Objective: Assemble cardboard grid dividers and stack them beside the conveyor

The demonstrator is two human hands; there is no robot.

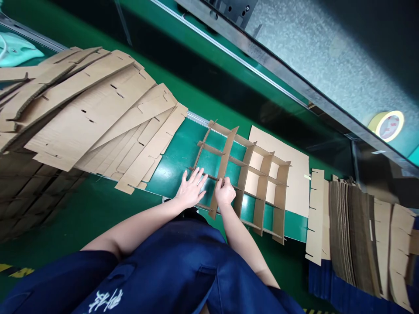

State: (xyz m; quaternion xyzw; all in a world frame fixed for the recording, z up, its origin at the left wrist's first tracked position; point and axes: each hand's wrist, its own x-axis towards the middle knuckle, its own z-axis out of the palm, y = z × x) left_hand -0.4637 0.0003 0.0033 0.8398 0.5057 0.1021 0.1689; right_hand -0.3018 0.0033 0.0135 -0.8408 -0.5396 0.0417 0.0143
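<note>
A cardboard divider grid (261, 188) of interlocked slotted strips stands on the green table (176, 150) in front of me. My left hand (191, 187) is open, fingers spread, at the grid's left edge beside the lower end of the leftmost cross strip. Closed around part of the grid, my right hand (225, 191) sits just right of the second long strip (226, 155). A flat cardboard sheet (296, 174) lies partly under the grid's right side.
Loose slotted cardboard pieces (98, 109) are piled at the left. More strips (350, 231) stand packed at the right, beside a single slotted strip (316, 218). A tape roll (389, 125) lies on the metal surface (314, 52) at the upper right.
</note>
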